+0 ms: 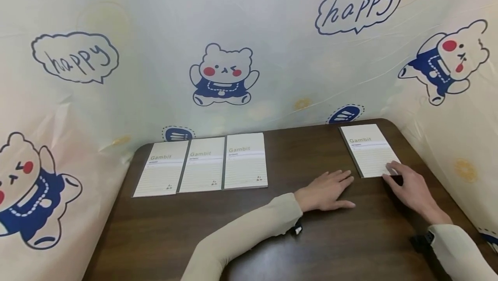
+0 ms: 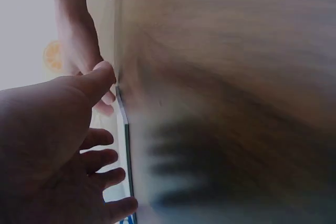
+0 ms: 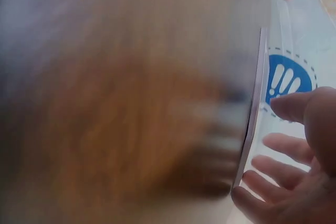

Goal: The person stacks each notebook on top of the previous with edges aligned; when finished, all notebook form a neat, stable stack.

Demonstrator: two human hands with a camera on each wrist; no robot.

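Observation:
A white notebook with "Gambit" on its cover lies at the right of the table. My right hand is at this notebook's lower right corner, its fingertips right at the edge. The right wrist view shows the fingers of that hand spread, beside the notebook's thin edge. My left hand is held palm down with spread fingers, just left of the same notebook's near corner. In the left wrist view, the left hand has its fingers apart and grips nothing.
Three matching notebooks stand in a row at the table's back left: a left one, a middle one and a right one. The dark wooden table meets a printed curtain at its back and sides.

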